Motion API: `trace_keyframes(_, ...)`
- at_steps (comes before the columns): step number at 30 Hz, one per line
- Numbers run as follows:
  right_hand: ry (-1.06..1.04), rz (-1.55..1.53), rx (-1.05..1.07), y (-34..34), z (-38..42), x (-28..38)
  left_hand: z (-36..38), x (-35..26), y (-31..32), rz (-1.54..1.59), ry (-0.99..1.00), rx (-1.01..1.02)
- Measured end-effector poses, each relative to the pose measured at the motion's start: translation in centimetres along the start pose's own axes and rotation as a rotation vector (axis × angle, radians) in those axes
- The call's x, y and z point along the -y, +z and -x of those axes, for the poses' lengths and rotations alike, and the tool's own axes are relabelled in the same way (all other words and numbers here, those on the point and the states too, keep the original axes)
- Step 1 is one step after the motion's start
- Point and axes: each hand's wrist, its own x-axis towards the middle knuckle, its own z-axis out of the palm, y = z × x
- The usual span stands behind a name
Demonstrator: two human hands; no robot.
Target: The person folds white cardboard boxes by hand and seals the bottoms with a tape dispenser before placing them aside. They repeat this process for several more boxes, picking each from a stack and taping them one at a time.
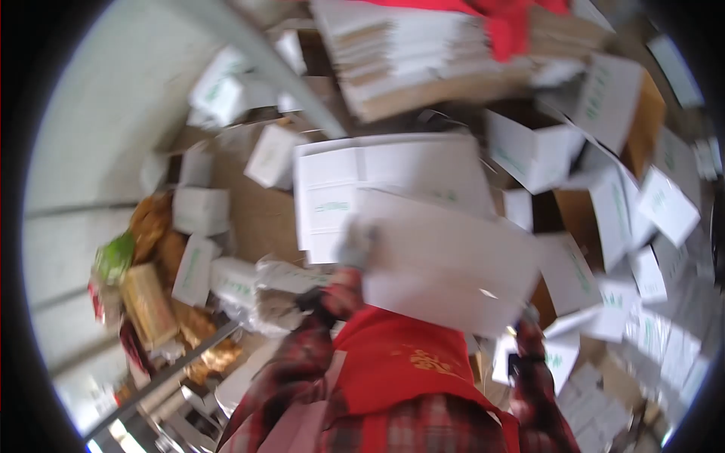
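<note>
A plain white cardboard sheet (453, 260), blurred by motion, is held in front of my red apron (408, 351). My left hand (358, 246), in a greyish glove, grips its left edge. At the lower right corner, my right hand (529, 317) is closed on the sheet, its fingers partly hidden. Beyond and partly under the sheet lies a stack of flat white cartons (415, 162) with green print.
Folded white boxes (532, 155) crowd the right side, several with brown insides. More small boxes (200, 210) lie at left by a metal pole (279, 72). A large cardboard stack (423, 57) with red cloth stands ahead. Clear plastic wrap (276, 298) lies at lower left.
</note>
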Motion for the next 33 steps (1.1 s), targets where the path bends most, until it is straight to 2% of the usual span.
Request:
trace_keyframes(1,0.220,-0.030,0.055,-4.0,0.5,1.5,3.0,-3.7,-1.4,0.015,-0.052,-0.029)
trace_keyframes(2,0.261,-0.183,-0.148,-4.2,2.2,0.6,4.7,-4.3,-1.3,0.110,-0.028,-0.048)
trace_keyframes(3,0.154,-0.034,-0.140,-6.1,2.9,0.7,5.7,-3.7,-0.1,0.201,0.029,-0.130)
trace_keyframes(4,0.238,-0.127,-0.087,-7.1,2.1,1.2,6.4,-2.7,0.2,0.290,0.092,-0.205)
trace_keyframes(8,0.566,-0.591,0.055,-8.6,-3.3,6.0,8.0,1.4,-4.1,0.355,0.018,-0.361)
trace_keyframes(10,0.560,-0.757,0.112,-7.7,-7.0,10.1,8.6,4.4,-9.1,0.298,-0.088,-0.429)
trace_keyframes(12,0.517,-0.845,0.173,-6.7,-10.5,14.2,7.5,11.6,-10.8,0.312,0.201,-0.824)
trace_keyframes(14,0.479,-0.883,0.236,-6.3,-13.2,17.4,11.2,12.1,-16.7,0.616,0.149,-0.826)
trace_keyframes(16,0.450,-0.886,0.276,-6.2,-15.2,19.1,13.7,14.2,-20.0,0.600,0.078,-0.890)
trace_keyframes(18,0.427,-0.871,0.296,-6.6,-16.4,19.5,15.0,15.7,-20.7,0.633,0.037,-0.940)
trace_keyframes(20,0.410,-0.863,0.306,-7.5,-17.4,19.1,15.3,17.1,-18.7,0.679,-0.002,-1.027)
trace_keyframes(21,0.406,-0.858,0.307,-8.2,-17.8,18.6,16.0,17.2,-17.5,0.638,-0.118,-0.998)
trace_keyframes(23,0.391,-0.851,0.303,-9.5,-18.8,17.7,16.4,17.0,-15.2,0.706,-0.101,-0.913)
trace_keyframes(24,0.381,-0.845,0.300,-10.2,-19.5,17.4,16.7,15.7,-14.7,0.752,-0.087,-0.979)
trace_keyframes(25,0.375,-0.843,0.298,-10.6,-20.1,17.2,15.2,17.0,-11.6,0.776,-0.109,-0.966)
trace_keyframes(26,0.368,-0.836,0.297,-11.3,-20.9,17.1,16.6,14.8,-13.4,0.814,-0.212,-0.827)
trace_keyframes(27,0.354,-0.832,0.295,-11.9,-21.6,17.1,14.8,15.5,-10.9,0.894,-0.166,-0.894)
trace_keyframes(31,0.335,-0.831,0.259,-14.6,-24.8,17.0,14.2,13.4,-13.1,0.836,-0.089,-0.862)
trace_keyframes(33,0.322,-0.845,0.252,-15.8,-26.1,17.0,14.4,12.4,-14.3,0.741,-0.104,-0.780)
